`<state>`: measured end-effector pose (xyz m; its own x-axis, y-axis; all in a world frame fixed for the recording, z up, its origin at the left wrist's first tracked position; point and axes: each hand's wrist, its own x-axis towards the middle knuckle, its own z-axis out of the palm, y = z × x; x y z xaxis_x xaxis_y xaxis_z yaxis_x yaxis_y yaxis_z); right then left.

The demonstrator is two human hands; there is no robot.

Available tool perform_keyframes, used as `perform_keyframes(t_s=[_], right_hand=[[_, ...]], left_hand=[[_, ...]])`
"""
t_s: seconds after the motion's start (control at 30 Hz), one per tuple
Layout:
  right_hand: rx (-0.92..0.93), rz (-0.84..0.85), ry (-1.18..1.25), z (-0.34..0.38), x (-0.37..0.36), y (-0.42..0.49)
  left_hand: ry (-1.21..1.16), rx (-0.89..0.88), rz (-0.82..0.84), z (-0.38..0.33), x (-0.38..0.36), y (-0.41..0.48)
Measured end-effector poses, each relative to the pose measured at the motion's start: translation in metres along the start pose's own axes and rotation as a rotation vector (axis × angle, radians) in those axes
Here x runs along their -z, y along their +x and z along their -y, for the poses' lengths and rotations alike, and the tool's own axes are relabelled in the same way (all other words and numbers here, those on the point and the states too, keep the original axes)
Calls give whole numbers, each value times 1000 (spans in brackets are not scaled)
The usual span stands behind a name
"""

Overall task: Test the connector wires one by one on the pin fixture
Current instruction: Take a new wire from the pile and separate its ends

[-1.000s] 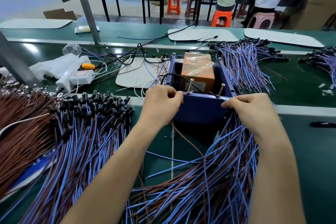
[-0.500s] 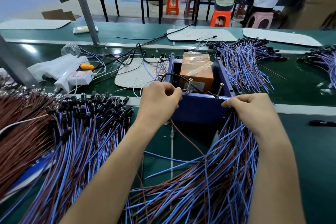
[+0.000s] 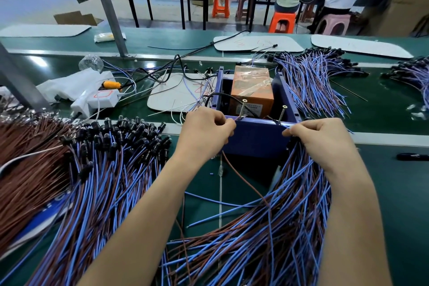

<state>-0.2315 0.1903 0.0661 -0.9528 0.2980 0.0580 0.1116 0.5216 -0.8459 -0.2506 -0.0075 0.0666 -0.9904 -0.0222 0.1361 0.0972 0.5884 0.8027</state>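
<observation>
Blue open-topped plastic pin fixture [image 3: 257, 139] on green desk [image 3: 394, 193]; two upright screws [image 3: 242, 108] at near rim, orange taped carton [image 3: 251, 90] inside. Left hand [image 3: 204, 132]: fingers pinched on thin wire end at left screw. Right hand [image 3: 325, 139]: fingers pinched on blue wire end beside right screw. Loose blue-and-brown wire bundle [image 3: 267, 227] under right forearm; black-connector wire heap [image 3: 111, 158] left.

Both bare forearms reach forward from the lower edge, converging slightly; the left hand [image 3: 206, 133] is curled, back upward, its thumb and fingertips [image 3: 228, 124] pinching a wire end [image 3: 237, 119]; the right hand [image 3: 325, 139] lies level with it and well apart, knuckles up, fingers [image 3: 301, 126] bent inward, tips pinching a blue wire end [image 3: 286, 126]; both wrists are straight.
</observation>
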Motion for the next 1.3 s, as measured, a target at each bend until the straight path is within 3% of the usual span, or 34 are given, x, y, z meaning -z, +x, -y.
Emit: perform_keyframes(t_s=[0.7, 1.03, 1.3], right_hand=[[13, -98, 14, 2, 0, -1], [21, -45, -24, 1, -2, 0], [23, -46, 33, -1, -1, 0]], left_hand=[[-5, 5, 14, 3, 1, 1], [-8, 8, 12, 3, 1, 0], [-119, -25, 115, 0, 6, 1]])
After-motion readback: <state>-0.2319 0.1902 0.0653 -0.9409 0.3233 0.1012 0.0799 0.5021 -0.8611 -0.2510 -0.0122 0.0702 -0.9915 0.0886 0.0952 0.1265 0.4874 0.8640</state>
